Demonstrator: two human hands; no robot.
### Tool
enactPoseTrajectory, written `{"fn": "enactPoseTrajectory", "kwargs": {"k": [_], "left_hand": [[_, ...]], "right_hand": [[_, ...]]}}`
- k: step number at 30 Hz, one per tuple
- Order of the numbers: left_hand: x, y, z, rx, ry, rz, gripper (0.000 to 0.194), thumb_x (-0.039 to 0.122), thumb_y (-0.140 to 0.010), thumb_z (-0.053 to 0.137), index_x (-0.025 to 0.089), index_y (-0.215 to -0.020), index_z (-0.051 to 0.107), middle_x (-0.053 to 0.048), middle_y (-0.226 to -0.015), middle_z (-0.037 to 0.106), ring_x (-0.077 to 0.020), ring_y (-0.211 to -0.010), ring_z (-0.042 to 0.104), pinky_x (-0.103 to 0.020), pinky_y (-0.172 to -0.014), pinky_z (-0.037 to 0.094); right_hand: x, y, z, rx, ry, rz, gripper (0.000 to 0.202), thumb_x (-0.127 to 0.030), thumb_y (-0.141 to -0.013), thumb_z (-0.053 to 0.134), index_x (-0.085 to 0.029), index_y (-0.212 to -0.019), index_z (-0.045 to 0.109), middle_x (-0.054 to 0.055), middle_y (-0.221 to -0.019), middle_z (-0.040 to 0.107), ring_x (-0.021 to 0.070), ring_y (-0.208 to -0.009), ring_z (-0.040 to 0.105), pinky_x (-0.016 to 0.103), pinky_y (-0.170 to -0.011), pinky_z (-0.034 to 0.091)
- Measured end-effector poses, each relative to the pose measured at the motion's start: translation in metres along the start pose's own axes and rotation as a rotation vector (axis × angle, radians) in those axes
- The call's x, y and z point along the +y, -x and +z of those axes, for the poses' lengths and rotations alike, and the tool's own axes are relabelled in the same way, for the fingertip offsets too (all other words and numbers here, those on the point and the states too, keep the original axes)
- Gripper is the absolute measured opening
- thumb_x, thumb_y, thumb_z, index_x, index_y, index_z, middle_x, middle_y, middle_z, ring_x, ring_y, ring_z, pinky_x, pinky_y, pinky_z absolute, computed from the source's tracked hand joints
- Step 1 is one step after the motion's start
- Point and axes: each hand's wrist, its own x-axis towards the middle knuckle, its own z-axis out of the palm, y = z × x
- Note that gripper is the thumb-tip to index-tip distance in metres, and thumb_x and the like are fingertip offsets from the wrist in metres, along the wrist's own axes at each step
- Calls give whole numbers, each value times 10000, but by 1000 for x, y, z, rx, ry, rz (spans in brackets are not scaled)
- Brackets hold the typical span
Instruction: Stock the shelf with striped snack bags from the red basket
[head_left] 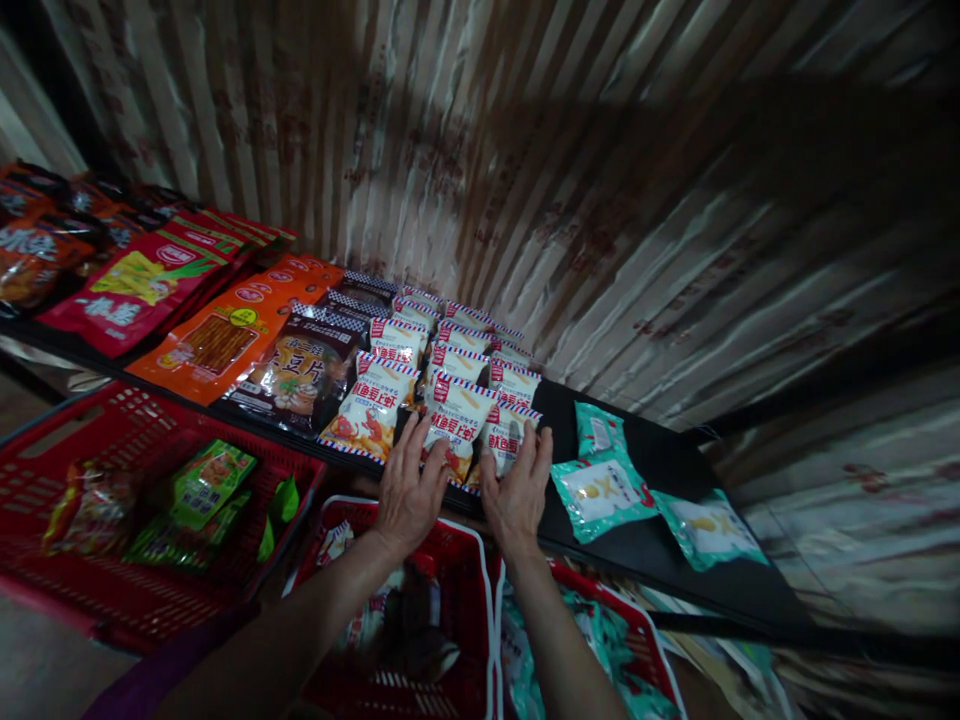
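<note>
Both hands reach to the front of a black shelf, where white snack bags with red and blue striped edges stand in rows. My left hand [412, 485] has its fingers stretched out against the lower part of the middle front bag [456, 425]. Beside it, my right hand [519, 490] lies with spread fingers over the lower part of the right front bag [506, 436]. Neither hand is closed around a bag. The left front bag [369, 408] stands just left of my left hand. Teal snack bags [602, 492] lie on the shelf to the right of my right hand.
Left along the shelf [675, 460] are brown bags [300, 365], orange bags [225, 335] and red bags [150, 280]. Below stand a red basket [97, 420] with green packets, a middle basket [480, 590] and a right basket [664, 660] holding teal bags. Corrugated sheeting [450, 150] rises behind.
</note>
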Motion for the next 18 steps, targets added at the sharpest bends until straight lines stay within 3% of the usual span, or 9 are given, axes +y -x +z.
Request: {"fn": "enactPoseTrajectory", "kwargs": {"k": [6,11,18], "left_hand": [[2,0,3,5,-19,-2,356,178,-857,530,147,-1211,510,-193,-1382,443,-291,-1330,364,-447,-979,434],[3,-4,2,-15,-41,23,438,212,-850,552,151,-1278,478,-204,-1420,396,-307,-1351,326,-454,-989,420],[1,-8,3,-56,-44,75,456,190,-849,548,183,-1300,477,-204,-1482,294,-326,-1372,280,-452,-975,435]], "right_hand": [[8,-9,2,97,16,-14,621,-382,-891,450,-122,-1424,263,249,-1455,244,364,-1350,255,580,-1002,345],[7,-15,7,45,50,-128,529,-332,-910,409,-155,-1402,327,224,-1490,167,364,-1356,214,595,-992,333],[3,-9,9,-5,88,-70,523,-345,-916,401,-138,-1394,352,230,-1485,160,371,-1357,212,578,-996,345]]}}
